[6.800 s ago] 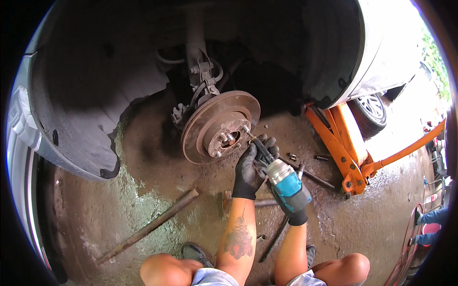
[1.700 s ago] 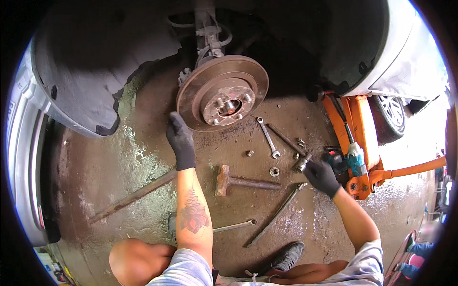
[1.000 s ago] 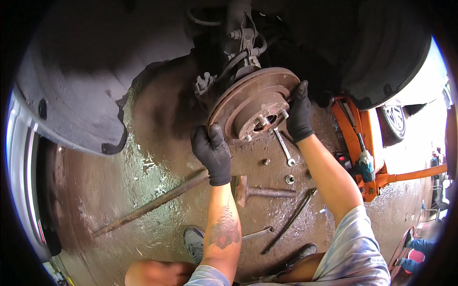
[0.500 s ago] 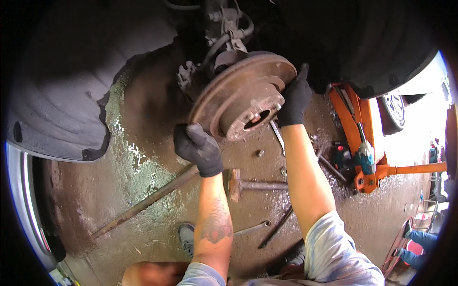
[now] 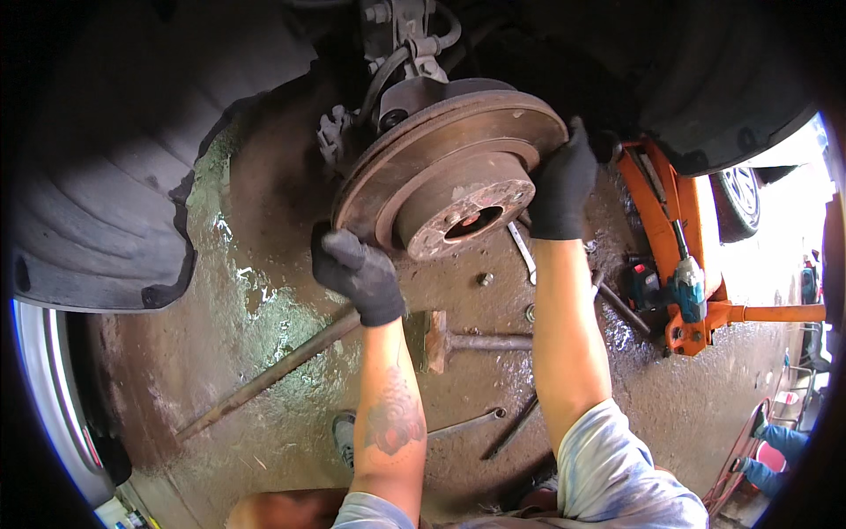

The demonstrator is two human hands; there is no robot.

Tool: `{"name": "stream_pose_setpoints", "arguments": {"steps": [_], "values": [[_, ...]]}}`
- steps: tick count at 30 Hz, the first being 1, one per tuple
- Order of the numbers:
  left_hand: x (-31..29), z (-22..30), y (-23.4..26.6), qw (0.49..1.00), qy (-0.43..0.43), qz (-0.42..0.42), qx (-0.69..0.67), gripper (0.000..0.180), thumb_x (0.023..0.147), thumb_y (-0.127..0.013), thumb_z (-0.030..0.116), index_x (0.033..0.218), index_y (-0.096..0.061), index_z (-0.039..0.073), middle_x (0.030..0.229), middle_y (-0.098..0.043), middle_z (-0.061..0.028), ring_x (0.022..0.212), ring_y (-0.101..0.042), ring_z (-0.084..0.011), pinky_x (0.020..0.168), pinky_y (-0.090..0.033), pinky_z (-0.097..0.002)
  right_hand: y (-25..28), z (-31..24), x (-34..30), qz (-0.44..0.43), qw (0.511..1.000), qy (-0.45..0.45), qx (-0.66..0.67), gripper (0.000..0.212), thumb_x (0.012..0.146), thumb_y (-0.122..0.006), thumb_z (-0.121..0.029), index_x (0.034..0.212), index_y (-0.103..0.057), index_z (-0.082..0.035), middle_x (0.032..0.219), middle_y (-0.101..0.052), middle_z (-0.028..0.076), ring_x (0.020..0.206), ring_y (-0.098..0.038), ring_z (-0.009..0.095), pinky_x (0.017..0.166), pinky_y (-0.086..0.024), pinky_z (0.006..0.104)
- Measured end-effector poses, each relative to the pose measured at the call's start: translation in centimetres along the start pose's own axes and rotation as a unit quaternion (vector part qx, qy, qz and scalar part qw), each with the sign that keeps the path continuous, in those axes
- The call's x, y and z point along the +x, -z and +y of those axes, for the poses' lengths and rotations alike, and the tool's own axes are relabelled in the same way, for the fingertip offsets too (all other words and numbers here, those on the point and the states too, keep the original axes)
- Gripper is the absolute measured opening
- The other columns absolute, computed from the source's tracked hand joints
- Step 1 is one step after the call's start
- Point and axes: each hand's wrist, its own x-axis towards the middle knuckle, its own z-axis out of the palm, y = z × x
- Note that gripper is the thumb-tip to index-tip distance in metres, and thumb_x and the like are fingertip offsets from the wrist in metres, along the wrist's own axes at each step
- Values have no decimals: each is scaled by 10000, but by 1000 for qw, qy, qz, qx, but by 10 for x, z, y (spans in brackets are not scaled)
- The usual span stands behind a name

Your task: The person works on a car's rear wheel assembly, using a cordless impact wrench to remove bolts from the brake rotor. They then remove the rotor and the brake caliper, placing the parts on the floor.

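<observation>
A rusty brake disc (image 5: 449,132) with a raised central hat is tilted in front of the wheel hub, under the wheel arch. My left hand (image 5: 359,275), in a black glove, grips its lower left rim, thumb over the front. At its right rim is my right hand (image 5: 564,187), also black-gloved; its fingers wrap behind the edge and are partly hidden. Through the disc's centre hole a bit of reddish metal shows. Behind and above it stand the suspension strut (image 5: 401,26) and a hose. How far the disc stands off the hub is hidden.
Below lie a hammer (image 5: 438,342), a long bar (image 5: 264,379), wrenches (image 5: 522,251) and a loose nut (image 5: 486,279). An orange floor jack (image 5: 696,322) with a teal impact wrench (image 5: 688,286) stands right. Dark arch liner (image 5: 106,194) curves left. Another person's legs (image 5: 775,458) show far right.
The disc, held in both hands, looks bigger and nearer. Stud ends that stuck out through its face no longer show. Both hands have spread slightly apart with the rim.
</observation>
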Motion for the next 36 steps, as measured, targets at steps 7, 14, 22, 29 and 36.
{"name": "stream_pose_setpoints", "arguments": {"steps": [7,14,22,29,36], "values": [[-18,15,3,1000,-22,4,-1,598,989,-365,531,726,-445,0,627,-403,-60,588,-367,-169,526,-321,-344,17,24,10,4,897,242,-371,386,983,-437,-217,1149,-604,89,921,-677,197,915,-645,245,814,-493,361],[-53,-25,34,993,-38,-7,110,682,987,-241,589,702,-459,9,664,-496,-115,588,-484,-267,552,-377,-380,63,-33,-86,100,979,-68,163,361,1015,-436,-366,854,-607,-93,746,-582,39,721,-584,141,716,-465,283],[-151,-26,72,943,322,2,-88,584,1001,-408,517,690,-480,28,674,-481,-4,630,-429,-131,564,-364,-337,153,-38,-125,-39,988,-72,-128,460,987,-526,-400,944,-610,51,818,-595,22,782,-502,83,683,-426,263],[-223,-6,63,840,457,-47,-289,438,1003,-470,426,1010,-610,10,963,-597,-73,864,-543,-180,791,-463,-344,214,-144,-115,-431,845,-166,-270,396,903,-680,-323,1115,-622,7,926,-665,63,840,-583,84,724,-513,290],[-249,23,18,734,471,-379,-309,394,1004,-472,374,1124,-602,21,1048,-609,-90,938,-560,-189,834,-474,-345,241,-226,-134,-549,744,-46,-377,434,743,-723,-324,983,-645,30,872,-679,224,794,-670,332,724,-524,405]]}}
